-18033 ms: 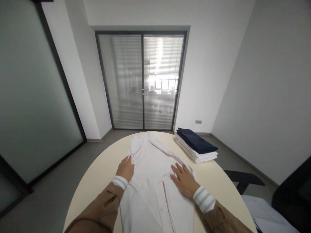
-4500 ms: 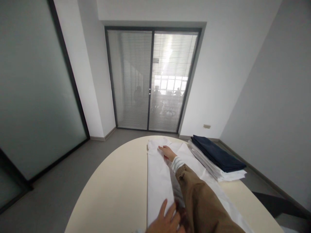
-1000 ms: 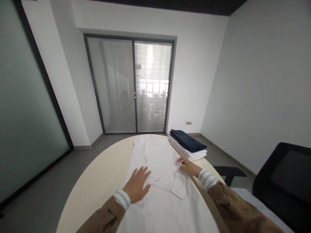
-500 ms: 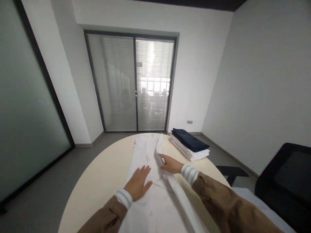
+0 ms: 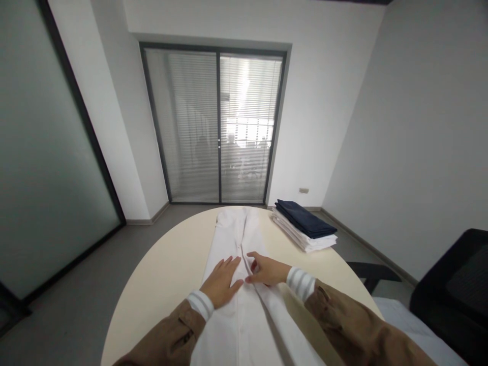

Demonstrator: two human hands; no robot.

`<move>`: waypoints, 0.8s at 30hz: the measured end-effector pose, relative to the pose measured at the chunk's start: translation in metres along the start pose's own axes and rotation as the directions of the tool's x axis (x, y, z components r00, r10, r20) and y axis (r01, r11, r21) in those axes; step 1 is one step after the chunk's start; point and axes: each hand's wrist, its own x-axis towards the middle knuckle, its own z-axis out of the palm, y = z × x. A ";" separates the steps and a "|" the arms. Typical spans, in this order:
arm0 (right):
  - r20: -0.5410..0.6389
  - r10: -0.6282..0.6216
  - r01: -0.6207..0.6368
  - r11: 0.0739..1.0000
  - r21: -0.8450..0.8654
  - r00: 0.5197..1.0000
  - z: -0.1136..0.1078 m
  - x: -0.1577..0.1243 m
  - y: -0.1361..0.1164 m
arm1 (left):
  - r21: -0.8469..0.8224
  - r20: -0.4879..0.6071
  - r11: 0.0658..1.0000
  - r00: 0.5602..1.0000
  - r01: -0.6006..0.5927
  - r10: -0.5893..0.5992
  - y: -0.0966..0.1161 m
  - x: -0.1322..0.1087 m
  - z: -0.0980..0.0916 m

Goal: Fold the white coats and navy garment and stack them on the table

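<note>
A long white button-front shirt (image 5: 224, 310) lies lengthwise on a round cream table (image 5: 152, 284). Its right side is folded inward, and the folded edge runs along the middle. My left hand (image 5: 223, 282) rests flat on the shirt, left of that edge, with its fingers stretched out. On the folded part, just right of the edge, is my right hand (image 5: 267, 269). Its thumb and forefinger are apart and touch the cloth or hover close over it; its other fingers are partly hidden.
A stack of folded white clothes (image 5: 292, 234) with a folded navy garment (image 5: 305, 218) on top stands at the table's back right. A black chair (image 5: 453, 284) with white cloth (image 5: 404, 315) on it is beside the table at the right. Glass doors (image 5: 219, 127) are behind.
My right hand has brought the shirt's raised right side inward and down flat, and its fingers have loosened. My left hand stays on the shirt. The view has shifted slightly.
</note>
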 end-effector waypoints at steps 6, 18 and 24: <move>0.201 0.072 -0.046 0.991 -0.128 0.977 0.001 -0.029 -0.010 | -0.011 0.012 1.000 1.000 0.021 -0.021 -0.004 0.002 0.003; 0.119 -0.229 0.248 0.953 -0.176 0.966 0.042 -0.039 -0.010 | -0.005 0.049 1.000 0.999 -0.002 0.002 -0.001 0.002 -0.002; 0.071 -0.374 0.380 0.919 -0.106 0.925 0.044 -0.051 -0.031 | -0.002 0.040 1.000 0.999 -0.007 0.007 0.000 0.002 -0.003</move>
